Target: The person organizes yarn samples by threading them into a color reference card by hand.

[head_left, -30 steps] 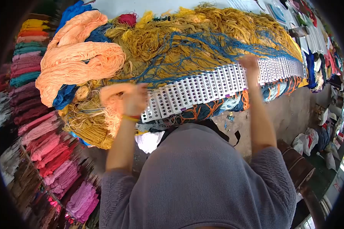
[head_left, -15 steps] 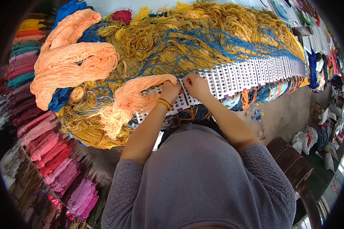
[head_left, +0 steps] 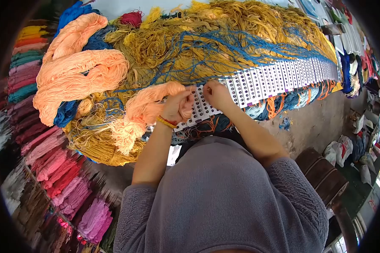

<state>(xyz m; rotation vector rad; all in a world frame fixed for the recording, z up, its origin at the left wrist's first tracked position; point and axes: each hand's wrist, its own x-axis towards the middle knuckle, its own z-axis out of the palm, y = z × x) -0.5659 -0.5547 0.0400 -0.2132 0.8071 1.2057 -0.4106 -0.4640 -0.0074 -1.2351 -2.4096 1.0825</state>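
My left hand, with a yellow and red band at its wrist, has curled fingers at the right end of a peach yarn skein; what they grip is too small to tell. My right hand is pinched at the upper edge of the row of white punched cards, and anything in its fingertips is hidden. Blue strands run from the cards across a heap of mustard yarn. Orange and dark yarn hangs below the cards.
A larger peach skein lies at the left on the heap. Colourful yarn bundles line the far left. A brown seat stands at the right, with white bags on the floor beyond it.
My left hand has moved left, away from my right hand, and its fingers have turned upward. More cards show between the hands. My right hand has barely moved.
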